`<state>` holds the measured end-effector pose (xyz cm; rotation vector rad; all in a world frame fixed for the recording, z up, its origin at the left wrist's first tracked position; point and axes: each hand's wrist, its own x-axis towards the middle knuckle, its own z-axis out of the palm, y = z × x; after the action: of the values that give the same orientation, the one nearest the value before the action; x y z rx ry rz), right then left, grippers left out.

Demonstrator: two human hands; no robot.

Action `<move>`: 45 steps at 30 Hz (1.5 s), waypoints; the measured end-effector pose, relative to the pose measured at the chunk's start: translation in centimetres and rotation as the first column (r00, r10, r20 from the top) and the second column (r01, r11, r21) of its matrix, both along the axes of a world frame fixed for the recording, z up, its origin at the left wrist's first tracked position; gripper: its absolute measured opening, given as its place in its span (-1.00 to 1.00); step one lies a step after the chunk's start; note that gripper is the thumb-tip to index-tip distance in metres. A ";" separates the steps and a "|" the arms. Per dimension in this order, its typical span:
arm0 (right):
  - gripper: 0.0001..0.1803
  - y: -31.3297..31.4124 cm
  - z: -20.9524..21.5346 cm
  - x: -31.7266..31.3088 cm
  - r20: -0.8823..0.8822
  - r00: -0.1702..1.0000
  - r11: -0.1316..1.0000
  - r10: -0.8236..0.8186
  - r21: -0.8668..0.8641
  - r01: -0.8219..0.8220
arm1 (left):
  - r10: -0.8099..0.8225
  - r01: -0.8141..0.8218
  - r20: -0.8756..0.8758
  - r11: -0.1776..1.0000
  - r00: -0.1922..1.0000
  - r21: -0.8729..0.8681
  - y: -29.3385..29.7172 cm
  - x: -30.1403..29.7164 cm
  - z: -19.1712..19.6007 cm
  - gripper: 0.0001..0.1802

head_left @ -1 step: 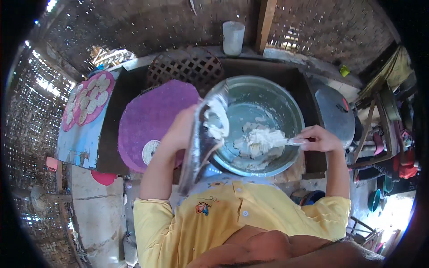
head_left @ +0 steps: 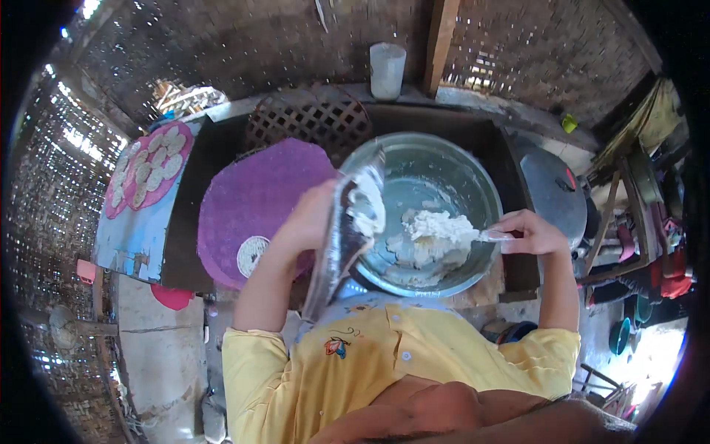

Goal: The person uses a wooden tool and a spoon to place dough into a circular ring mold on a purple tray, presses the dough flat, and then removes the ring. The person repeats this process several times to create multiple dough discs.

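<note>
Tilted over the left rim of a green-grey metal basin (head_left: pixel 482 177), a silver foil bag (head_left: pixel 334 255) shows white powder (head_left: pixel 367 203) at its open mouth. My left hand (head_left: pixel 314 211) grips this bag from its left side; the fingertips are partly hidden behind it. At the basin's right rim, my right hand (head_left: pixel 532 231) pinches the pale handle of a spoon (head_left: pixel 494 237), whose bowl end is lost under heaped powder. Below it, a lumpy pale mixture (head_left: pixel 436 255) with powder on top lies on the basin's floor, and residue coats the inner wall.
Left of the basin lies a purple sheet (head_left: pixel 259 181) bearing a round white-speckled disc (head_left: pixel 252 255). Several similar discs rest on pink sheets (head_left: pixel 180 137) at the far left. A lattice basket (head_left: pixel 307 118) and a whitish plastic cup (head_left: pixel 387 72) stand behind; a grey lid (head_left: pixel 551 192) is at right.
The scene sits very slightly lower in the picture. Both hands keep their holds on the bag and the spoon, with hardly any movement.
</note>
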<state>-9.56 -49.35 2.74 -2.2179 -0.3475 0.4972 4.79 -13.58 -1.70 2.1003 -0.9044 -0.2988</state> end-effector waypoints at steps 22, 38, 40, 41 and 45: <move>-0.88 14.0 7.1 0.0 0.764 0.240 0.686 0.599 -0.645 0.338 | 0.041 -0.040 -0.009 0.996 0.999 0.085 -4.0 0.4 -3.3 -0.65; -0.88 12.5 5.8 1.3 0.798 0.368 0.741 0.477 -0.590 0.320 | 0.008 -0.041 0.173 0.981 0.985 0.189 -5.5 -1.3 -0.6 -0.64; -0.87 12.7 5.4 1.2 0.814 0.317 0.743 0.486 -0.576 0.341 | -0.037 0.006 0.167 0.984 0.985 0.181 -5.6 0.2 -2.3 -0.63; -0.87 12.2 5.3 1.1 0.845 0.309 0.767 0.437 -0.529 0.362 | -0.052 0.037 0.099 0.988 0.994 0.150 -5.5 0.7 -2.4 -0.60; -0.81 9.4 5.6 0.5 0.957 0.290 0.867 0.020 -0.161 0.472 | -0.209 -0.212 -0.735 0.875 0.645 -0.435 -3.1 0.3 1.0 -0.59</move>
<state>-9.05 -39.94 8.35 -2.7036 -0.5160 -1.1553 5.08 -16.71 -0.74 1.2738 -0.3778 -0.8076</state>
